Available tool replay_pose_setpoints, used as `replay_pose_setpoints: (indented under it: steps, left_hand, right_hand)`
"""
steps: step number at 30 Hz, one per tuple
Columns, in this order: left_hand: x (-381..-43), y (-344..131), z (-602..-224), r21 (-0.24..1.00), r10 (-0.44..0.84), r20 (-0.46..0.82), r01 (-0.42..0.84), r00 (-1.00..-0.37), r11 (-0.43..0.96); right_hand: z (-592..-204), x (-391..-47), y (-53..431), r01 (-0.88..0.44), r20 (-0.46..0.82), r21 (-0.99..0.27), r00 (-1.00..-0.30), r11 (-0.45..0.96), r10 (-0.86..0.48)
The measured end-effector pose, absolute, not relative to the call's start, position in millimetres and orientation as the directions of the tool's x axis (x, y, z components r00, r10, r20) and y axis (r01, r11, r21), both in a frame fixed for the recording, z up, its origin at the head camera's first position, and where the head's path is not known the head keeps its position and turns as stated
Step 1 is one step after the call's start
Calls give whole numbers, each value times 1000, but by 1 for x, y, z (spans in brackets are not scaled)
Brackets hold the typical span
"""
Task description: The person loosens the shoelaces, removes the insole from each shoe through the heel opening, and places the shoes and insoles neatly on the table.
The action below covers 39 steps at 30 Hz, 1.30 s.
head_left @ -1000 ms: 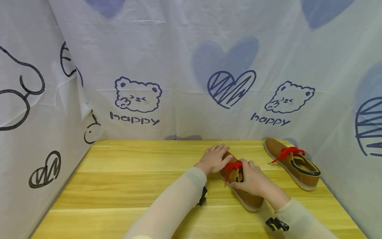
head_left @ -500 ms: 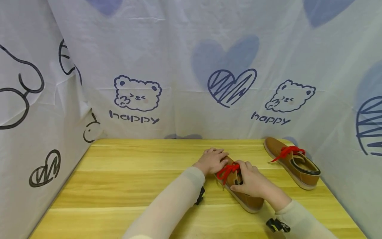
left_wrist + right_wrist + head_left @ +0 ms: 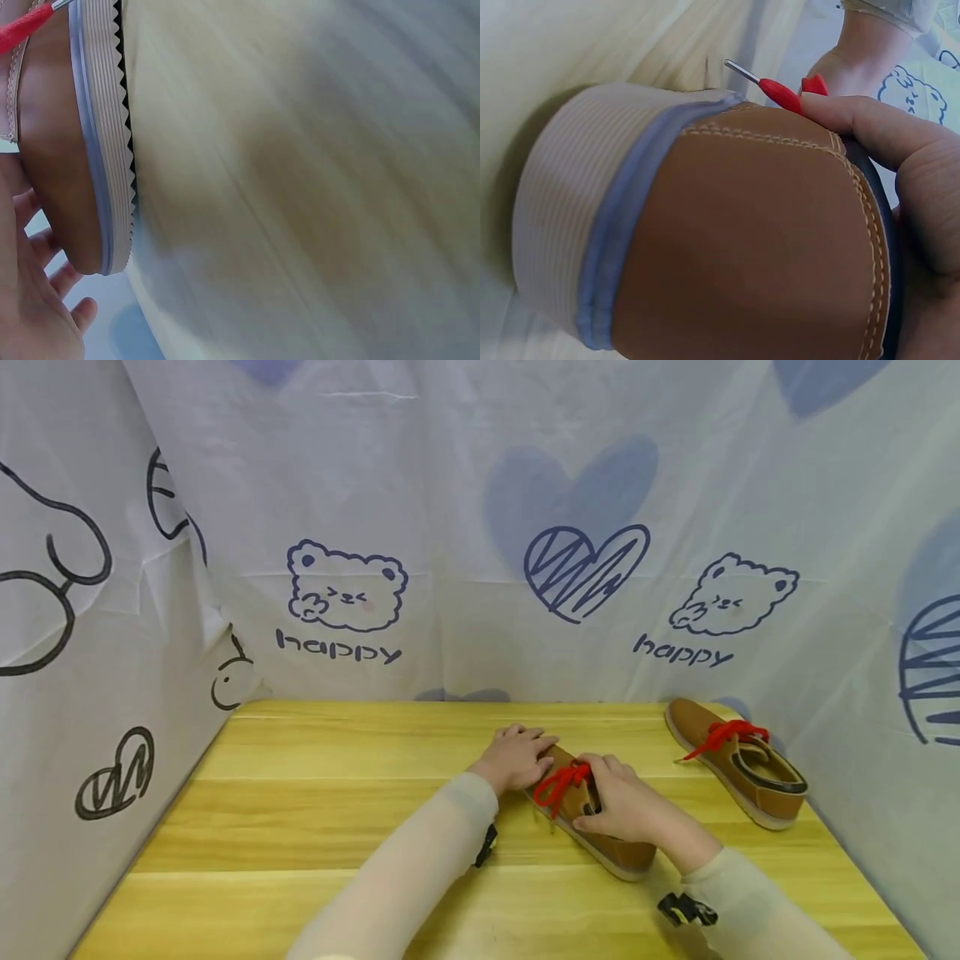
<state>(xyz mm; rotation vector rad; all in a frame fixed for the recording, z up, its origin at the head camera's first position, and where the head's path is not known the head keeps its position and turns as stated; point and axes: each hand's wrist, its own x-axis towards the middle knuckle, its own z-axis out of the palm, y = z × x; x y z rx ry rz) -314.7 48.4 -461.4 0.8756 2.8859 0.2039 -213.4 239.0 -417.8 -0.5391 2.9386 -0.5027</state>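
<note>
A brown leather shoe (image 3: pixel 577 802) with red laces (image 3: pixel 557 783) and a pale ridged sole (image 3: pixel 105 112) lies aslant on the table, toe toward the far left. My left hand (image 3: pixel 513 758) holds its toe from the left, thumb and fingers about the front; the toe tip is hidden in the head view. At the opening, my right hand (image 3: pixel 626 806) grips the shoe's collar, its thumb (image 3: pixel 836 109) beside the red lace. The heel (image 3: pixel 742 225) faces the right wrist camera. The palm covers part of the opening.
A matching brown shoe (image 3: pixel 738 781) with red laces lies at the table's back right. Behind the wooden table (image 3: pixel 300 827) hangs a white curtain (image 3: pixel 465 635) with bear and heart prints, and cloth also encloses both sides.
Both hands and the held shoe have shifted a little to the left. The view has tilted slightly down. The matching shoe stays in place.
</note>
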Motion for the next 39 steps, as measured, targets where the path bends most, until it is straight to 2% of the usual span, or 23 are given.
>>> replay_pose_setpoints:
  steps: [20,39]
  left_hand:
    - [-308,-11,-459,136,494,-69,482,-867,866]
    - [-292,-58,-454,141,483,-38,473,-875,870]
  right_hand:
    - [-417,-234,201,-395,-95,-353,-886,848,-453]
    - [-420,-250,180,-532,-58,-352,-809,770,-585]
